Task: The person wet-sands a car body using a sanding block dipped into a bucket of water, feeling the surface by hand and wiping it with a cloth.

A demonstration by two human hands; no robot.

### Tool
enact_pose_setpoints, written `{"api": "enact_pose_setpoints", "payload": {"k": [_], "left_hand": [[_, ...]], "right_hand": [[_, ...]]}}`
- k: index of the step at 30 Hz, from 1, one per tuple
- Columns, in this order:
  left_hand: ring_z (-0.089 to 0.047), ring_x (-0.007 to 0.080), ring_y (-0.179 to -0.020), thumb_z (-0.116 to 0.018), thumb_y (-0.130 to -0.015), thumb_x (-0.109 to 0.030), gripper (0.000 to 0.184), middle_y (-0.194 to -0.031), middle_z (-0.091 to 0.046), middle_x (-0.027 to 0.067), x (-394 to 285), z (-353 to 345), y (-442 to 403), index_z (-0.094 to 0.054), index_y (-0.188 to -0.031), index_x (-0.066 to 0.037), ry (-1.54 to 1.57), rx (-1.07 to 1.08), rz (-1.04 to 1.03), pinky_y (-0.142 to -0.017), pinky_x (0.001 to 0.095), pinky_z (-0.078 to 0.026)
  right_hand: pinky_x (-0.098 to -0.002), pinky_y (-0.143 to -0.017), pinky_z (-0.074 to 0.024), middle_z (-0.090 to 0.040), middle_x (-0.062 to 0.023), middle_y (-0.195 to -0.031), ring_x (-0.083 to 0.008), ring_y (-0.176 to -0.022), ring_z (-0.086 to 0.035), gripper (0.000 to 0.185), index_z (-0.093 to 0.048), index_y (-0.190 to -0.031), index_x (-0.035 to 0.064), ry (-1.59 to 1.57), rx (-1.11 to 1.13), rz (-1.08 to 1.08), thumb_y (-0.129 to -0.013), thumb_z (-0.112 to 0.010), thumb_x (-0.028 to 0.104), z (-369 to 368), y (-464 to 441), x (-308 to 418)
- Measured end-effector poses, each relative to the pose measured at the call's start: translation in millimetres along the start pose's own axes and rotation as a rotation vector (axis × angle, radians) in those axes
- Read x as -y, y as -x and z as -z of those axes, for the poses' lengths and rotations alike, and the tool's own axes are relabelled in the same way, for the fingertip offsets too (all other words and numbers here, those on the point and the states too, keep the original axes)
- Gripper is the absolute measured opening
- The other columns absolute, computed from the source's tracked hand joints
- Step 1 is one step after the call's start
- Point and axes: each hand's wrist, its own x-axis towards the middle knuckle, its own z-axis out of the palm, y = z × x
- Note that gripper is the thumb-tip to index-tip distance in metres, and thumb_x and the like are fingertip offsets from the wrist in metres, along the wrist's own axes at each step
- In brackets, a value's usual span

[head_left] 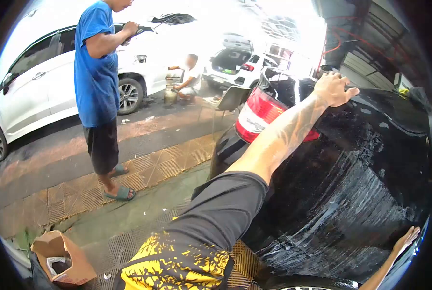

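Note:
A black car's rear side panel [293, 212] fills the right of the head view, its glossy surface smeared with whitish streaks [346, 193]. My left arm reaches across a red and white tail light [259, 116]. At its end, my left hand [334, 89] rests on the top of the bodywork with fingers apart, holding nothing visible. Low at the right edge, my right hand [406, 239] lies against the panel with its fingers stretched out. Part of a wheel shows below the panel at the bottom edge.
A person in a blue shirt [97, 72] stands at left beside a white car [37, 79]. Another person [189, 79] sits low farther back, near a chair [231, 99] and a second white car [230, 63]. An open cardboard box [76, 261] stands on the floor at lower left.

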Motion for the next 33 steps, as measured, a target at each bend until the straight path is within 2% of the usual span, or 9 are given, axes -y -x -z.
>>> {"api": "enact_pose_setpoints", "payload": {"k": [3, 4, 7, 9, 14, 18, 21, 23, 33], "left_hand": [[-0.048, 0.0367, -0.133, -0.045, -0.096, -0.064, 0.069, -0.135, -0.058, 0.0224, -5, 7, 4, -0.064, -0.13, -0.007, -0.022, 0.035, -0.006, -0.114, 0.0464, -0.033], [-0.048, 0.0368, -0.133, -0.044, -0.096, -0.064, 0.069, -0.134, -0.059, 0.0223, -4, 6, 1, -0.065, -0.129, -0.006, -0.017, 0.02, -0.008, -0.114, 0.046, -0.033], [-0.049, 0.0368, -0.132, -0.042, -0.097, -0.064, 0.07, -0.132, -0.06, 0.0216, 1, -6, -6, -0.065, -0.128, -0.005, -0.039, 0.03, -0.031, -0.114, 0.0452, -0.033], [-0.049, 0.036, -0.132, -0.04, -0.098, -0.063, 0.07, -0.131, -0.061, 0.021, 3, -4, -4, -0.066, -0.126, -0.005, 0.008, 0.034, -0.01, -0.113, 0.0449, -0.034], [-0.051, 0.0357, -0.129, -0.04, -0.099, -0.06, 0.065, -0.129, -0.062, 0.0201, -12, 16, 8, -0.067, -0.125, -0.007, -0.016, 0.041, -0.001, -0.111, 0.0449, -0.036], [-0.052, 0.0373, -0.127, -0.04, -0.099, -0.06, 0.065, -0.128, -0.063, 0.0203, -12, 15, 7, -0.068, -0.124, -0.007, -0.039, 0.016, 0.001, -0.11, 0.0453, -0.037], [-0.052, 0.0374, -0.128, -0.04, -0.099, -0.06, 0.066, -0.128, -0.062, 0.0205, -10, 17, 8, -0.066, -0.126, -0.006, -0.016, 0.044, -0.026, -0.111, 0.0453, -0.036], [-0.052, 0.037, -0.128, -0.04, -0.099, -0.061, 0.066, -0.128, -0.062, 0.0206, -13, 19, 8, -0.066, -0.127, -0.006, -0.033, 0.035, -0.034, -0.111, 0.0453, -0.036], [-0.047, 0.0338, -0.135, -0.039, -0.098, -0.063, 0.069, -0.135, -0.06, 0.0197, -8, 22, 11, -0.066, -0.129, -0.007, -0.037, 0.108, 0.049, -0.114, 0.0458, -0.032]], "right_hand": [[-0.0445, -0.126, -0.0111, -0.019, -0.0158, -0.166, -0.0325, -0.154, -0.014, 0.052, -0.031, -0.155, 0.0043, -0.143, -0.083, 0.095, -0.11, -0.027, 0.03, 33, 10, 81], [-0.0455, -0.126, -0.014, -0.019, -0.0195, -0.165, -0.0366, -0.153, -0.018, 0.05, -0.031, -0.156, 0.0058, -0.17, 0.004, -0.238, -0.11, -0.029, 0.027, 73, 2, 151], [-0.0463, -0.125, -0.0175, -0.02, -0.0226, -0.164, -0.0385, -0.151, -0.022, 0.049, -0.031, -0.156, 0.0068, 0.037, -0.143, 0.319, -0.11, -0.027, 0.024, 63, -20, 94], [-0.0472, -0.125, -0.0192, -0.026, -0.0233, -0.162, -0.0392, -0.15, -0.025, 0.049, -0.029, -0.157, 0.009, 0.077, 0.037, -0.007, -0.11, -0.025, 0.023, -17, 22, -15], [-0.0442, -0.125, -0.0176, -0.024, -0.0225, -0.163, -0.0347, -0.152, -0.022, 0.051, -0.033, -0.153, -0.0021, -0.131, -0.102, -0.081, -0.11, -0.033, 0.024, 65, 2, 144], [-0.0416, -0.122, -0.0257, -0.04, -0.0261, -0.154, -0.0357, -0.142, -0.04, 0.057, -0.043, -0.145, -0.0098, -0.088, 0.147, -0.261, -0.109, -0.037, 0.034, 13, 9, 13], [-0.0392, -0.119, -0.031, -0.044, -0.025, -0.151, -0.0331, -0.139, -0.045, 0.051, -0.044, -0.144, -0.0094, -0.156, 0.136, -0.316, -0.111, -0.035, 0.028, 35, 10, 43], [-0.0419, -0.124, -0.0203, -0.031, -0.0215, -0.16, -0.0322, -0.15, -0.027, 0.051, -0.032, -0.153, -0.0036, -0.201, -0.022, -0.128, -0.111, -0.034, 0.025, 63, 30, 119], [-0.0424, -0.125, -0.0187, -0.029, -0.0214, -0.161, -0.0328, -0.151, -0.025, 0.053, -0.031, -0.154, -0.0034, -0.061, -0.013, -0.193, -0.11, -0.034, 0.027, 111, 47, 146]]}}
